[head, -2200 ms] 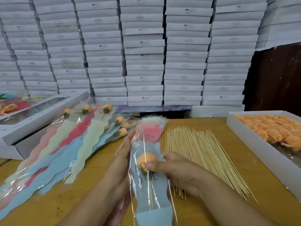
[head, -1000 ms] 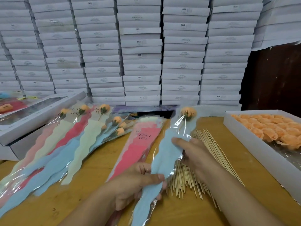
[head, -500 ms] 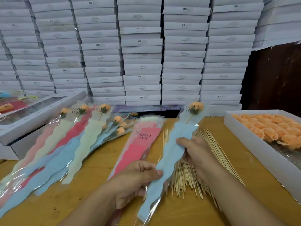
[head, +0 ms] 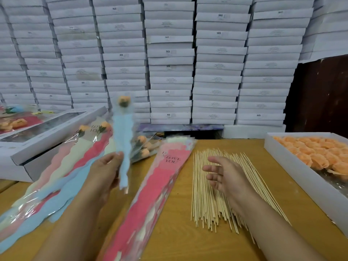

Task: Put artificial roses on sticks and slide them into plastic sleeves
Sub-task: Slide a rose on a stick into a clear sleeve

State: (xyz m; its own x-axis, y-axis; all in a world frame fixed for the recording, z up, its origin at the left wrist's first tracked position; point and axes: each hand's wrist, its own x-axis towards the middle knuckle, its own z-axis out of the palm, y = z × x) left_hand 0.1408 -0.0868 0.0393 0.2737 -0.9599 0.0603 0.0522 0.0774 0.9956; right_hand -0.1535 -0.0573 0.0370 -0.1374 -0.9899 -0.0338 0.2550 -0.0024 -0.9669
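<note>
Left hand [head: 105,172] holds a sleeved rose [head: 123,140] upright; right hand [head: 224,176] hovers with fingers spread over the sticks [head: 211,194].

The blue sleeve is motion-blurred, so the grip looks like a pinch near its lower end, the orange bloom at the top. Finished sleeved roses [head: 62,174] lie fanned on the surface [head: 180,232] to the left, a stack of empty sleeves [head: 150,200] sits between the arms, and a white box of roses [head: 316,157] stands far right.
</note>
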